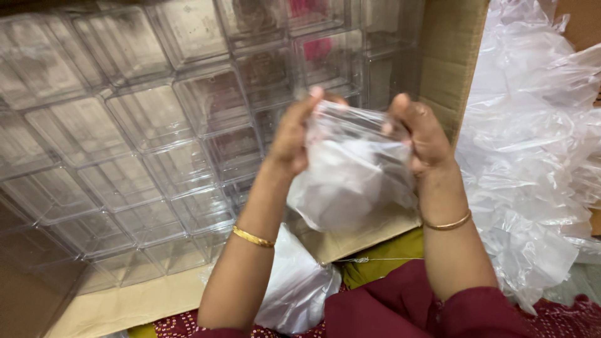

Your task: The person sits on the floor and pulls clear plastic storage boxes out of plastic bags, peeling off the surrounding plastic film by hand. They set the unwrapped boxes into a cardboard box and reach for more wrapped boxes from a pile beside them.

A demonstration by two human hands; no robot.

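1. We see a clear plastic bag [354,178] held up between both hands, over the cardboard box's near right corner.
2. Our left hand [293,134] pinches the bag's top left edge, fingers closed on the film.
3. Our right hand [422,134] grips the top right edge the same way, fingers curled tight.
4. Behind the bag, the cardboard box [447,56] holds rows of clear plastic containers [150,116].
5. A heap of loose plastic bags [532,138] lies just beyond the box's right wall.
6. Another crumpled bag [294,288] rests on our lap, at the box's near edge.
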